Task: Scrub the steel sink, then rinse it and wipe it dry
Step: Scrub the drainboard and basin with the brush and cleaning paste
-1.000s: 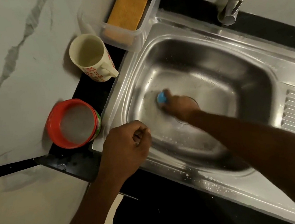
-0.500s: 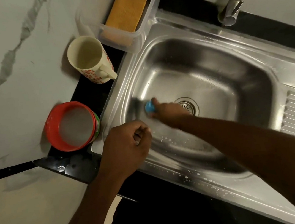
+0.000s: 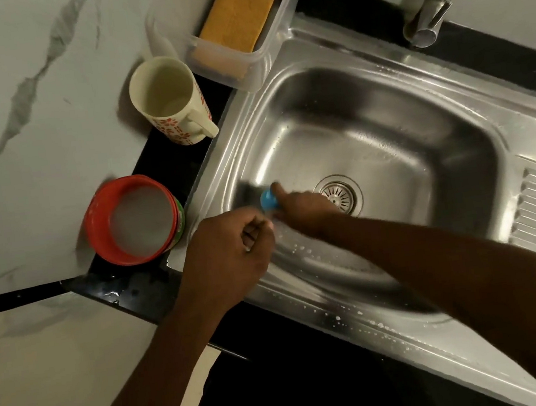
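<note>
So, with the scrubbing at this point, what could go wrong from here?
1. The left hand is a fist on the rim, close to the open tub; a jolt could knock it over.
2. The right hand grips the scrubber low on the left side of the sink; the far wall might get missed.
3. Suds dot the front rim and could be left behind at the rinse.

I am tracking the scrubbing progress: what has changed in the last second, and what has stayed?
The right hand, gripping the blue scrubber, slid left across the sink floor, uncovering the drain. The left hand stayed fisted on the rim; mug and red tub unmoved.
</note>
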A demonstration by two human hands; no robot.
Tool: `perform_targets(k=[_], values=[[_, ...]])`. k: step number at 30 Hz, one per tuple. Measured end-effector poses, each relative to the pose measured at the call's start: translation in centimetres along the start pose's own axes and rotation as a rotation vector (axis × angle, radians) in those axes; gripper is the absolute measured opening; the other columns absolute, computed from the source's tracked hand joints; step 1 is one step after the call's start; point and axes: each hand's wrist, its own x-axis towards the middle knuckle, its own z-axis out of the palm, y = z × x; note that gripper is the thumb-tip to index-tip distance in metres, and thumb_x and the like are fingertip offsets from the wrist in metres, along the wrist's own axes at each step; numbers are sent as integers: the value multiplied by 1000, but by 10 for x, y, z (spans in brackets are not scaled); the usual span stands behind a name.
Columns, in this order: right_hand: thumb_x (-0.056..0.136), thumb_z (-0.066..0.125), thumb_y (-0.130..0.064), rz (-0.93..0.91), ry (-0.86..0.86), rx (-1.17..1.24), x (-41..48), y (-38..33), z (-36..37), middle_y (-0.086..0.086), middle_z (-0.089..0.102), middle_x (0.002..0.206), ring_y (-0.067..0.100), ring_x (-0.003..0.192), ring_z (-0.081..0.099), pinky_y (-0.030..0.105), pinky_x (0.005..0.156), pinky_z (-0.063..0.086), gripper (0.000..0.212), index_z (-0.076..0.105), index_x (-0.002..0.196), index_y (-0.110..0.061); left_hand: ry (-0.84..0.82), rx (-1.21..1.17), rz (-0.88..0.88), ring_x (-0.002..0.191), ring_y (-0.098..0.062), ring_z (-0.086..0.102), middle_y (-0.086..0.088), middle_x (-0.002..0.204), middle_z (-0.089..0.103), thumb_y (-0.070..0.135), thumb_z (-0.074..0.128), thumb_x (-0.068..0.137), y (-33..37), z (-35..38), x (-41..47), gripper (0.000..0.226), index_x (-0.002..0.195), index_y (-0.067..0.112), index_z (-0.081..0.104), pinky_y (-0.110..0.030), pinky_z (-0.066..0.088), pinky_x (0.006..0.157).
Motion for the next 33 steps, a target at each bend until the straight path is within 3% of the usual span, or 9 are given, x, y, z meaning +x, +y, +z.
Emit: perform_targets(k=[3, 7, 14, 18, 21, 26, 28, 31, 33], values=[[103, 49, -56, 210, 189, 239, 44, 27, -47, 20, 68, 122, 40, 106, 67, 46, 92, 53, 66, 24, 153, -21, 18, -16, -15, 80, -7, 72, 14, 79, 73, 25, 68, 99, -3, -1, 0, 11, 91, 24, 75, -36, 62, 75], [105, 46, -51, 388, 305, 319, 66, 28, -57, 22, 65, 131, 41, 118, 62, 42, 92, 46, 77, 12, 163, -14, 2, -44, -33, 80, -10, 73, 13, 81, 74, 33, 64, 97, -7, -3, -4, 15, 93, 24, 76, -40, 63, 75], [104, 45, -56, 122, 115, 185, 6, 2, 4, 15, 71, 106, 36, 88, 71, 43, 72, 55, 58, 23, 146, -23, -29, 1, 4, 74, -6, 71, 14, 74, 72, 23, 72, 98, 2, 8, 1, 12, 86, 25, 74, -36, 61, 71], [103, 41, -61, 495, 332, 380, 9, 79, -33, 11, 68, 117, 33, 102, 67, 38, 84, 47, 74, 14, 160, -24, -59, 0, 36, 76, -9, 72, 14, 75, 73, 19, 73, 95, 3, 14, 11, 11, 87, 26, 76, -34, 61, 71], [106, 41, -58, 745, 566, 647, -34, 120, -33, -5, 63, 106, 24, 104, 64, 32, 83, 45, 68, 26, 159, -18, -70, -4, 52, 77, -8, 73, 15, 76, 74, 22, 73, 95, 3, 14, 19, 10, 87, 28, 76, -33, 61, 70], [108, 42, -42, 1035, 639, 631, -66, 131, -16, 21, 55, 144, 41, 132, 55, 45, 108, 43, 69, 16, 164, -10, -106, -2, 114, 76, -7, 72, 15, 76, 73, 24, 72, 95, 0, 10, 27, 9, 87, 26, 76, -32, 61, 68], [103, 44, -42, 982, 738, 619, -42, 112, -23, 13, 64, 134, 35, 121, 63, 42, 102, 51, 64, 28, 160, -15, -103, 1, 108, 76, -6, 72, 16, 75, 72, 20, 74, 95, -3, 7, 28, 10, 86, 26, 76, -28, 59, 67], [105, 45, -45, 823, 532, 670, 15, 57, -29, 14, 66, 131, 36, 116, 65, 43, 96, 51, 73, 9, 163, -20, -97, -6, 85, 75, -5, 72, 16, 74, 73, 17, 75, 94, -7, 4, 29, 12, 86, 25, 77, -26, 59, 68], [106, 47, -43, 640, 459, 655, 46, 16, -33, 15, 68, 125, 37, 110, 67, 43, 89, 52, 68, 14, 161, -19, -109, -8, 77, 76, -5, 72, 15, 75, 73, 17, 74, 94, -10, 4, 30, 12, 86, 25, 77, -28, 60, 70]])
